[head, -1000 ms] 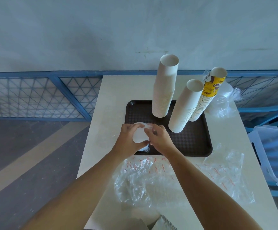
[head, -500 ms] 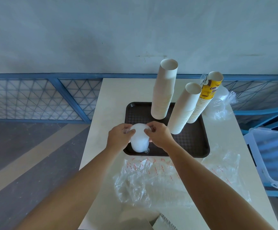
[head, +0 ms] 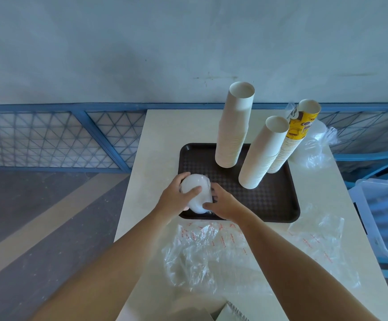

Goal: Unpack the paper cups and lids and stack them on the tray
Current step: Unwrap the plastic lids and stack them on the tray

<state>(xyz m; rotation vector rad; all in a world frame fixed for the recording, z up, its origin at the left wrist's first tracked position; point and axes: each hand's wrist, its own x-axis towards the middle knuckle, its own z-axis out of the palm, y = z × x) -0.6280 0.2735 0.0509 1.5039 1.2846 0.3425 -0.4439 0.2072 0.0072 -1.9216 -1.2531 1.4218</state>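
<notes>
While the pale table point(head: 165, 135) carries crumpled clear wrappers point(head: 211, 258) along its near side, a dark brown tray point(head: 278, 205) lies at its middle. Three stacks of paper cups stand on the tray's far right part: a tall white stack point(head: 233, 126), a shorter white stack point(head: 263, 154) and a yellow-printed stack point(head: 292, 140). Over the tray's near left corner, the left hand point(head: 176, 199) and right hand point(head: 226, 203) grip a stack of translucent lids point(head: 198, 193) between them, fingers curled round its sides.

White lids point(head: 197, 189); brown, perhaps checkered tray point(head: 200, 158)
</notes>
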